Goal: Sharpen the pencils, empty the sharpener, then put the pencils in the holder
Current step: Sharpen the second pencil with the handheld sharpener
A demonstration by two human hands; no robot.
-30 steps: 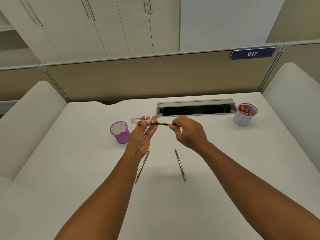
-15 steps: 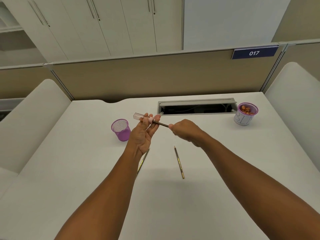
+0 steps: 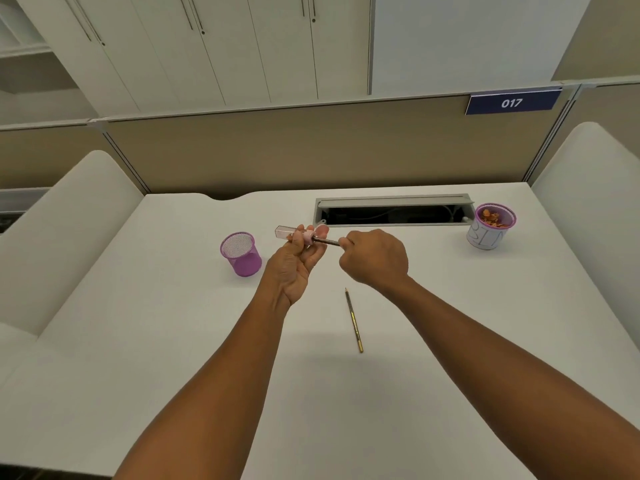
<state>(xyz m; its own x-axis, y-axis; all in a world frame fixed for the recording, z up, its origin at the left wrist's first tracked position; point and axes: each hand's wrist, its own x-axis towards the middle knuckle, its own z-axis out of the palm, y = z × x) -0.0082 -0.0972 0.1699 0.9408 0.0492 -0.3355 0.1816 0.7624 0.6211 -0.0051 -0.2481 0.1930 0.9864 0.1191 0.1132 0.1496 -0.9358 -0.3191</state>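
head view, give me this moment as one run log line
step: sharpening | left hand: holds sharpener | right hand: grips pencil in sharpener | desk: one pencil visible | purple holder: no pencils

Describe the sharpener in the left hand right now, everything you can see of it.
The sharpener is a slim tube held roughly level above the desk. Its left end is a clear, boxy plastic chamber sticking out past the fingers; the right part is pale pink. What is inside is too blurred to tell. The left hand pinches it between fingertips and thumb. A dark pencil enters its right end, held by the right hand. Nothing else touches it.
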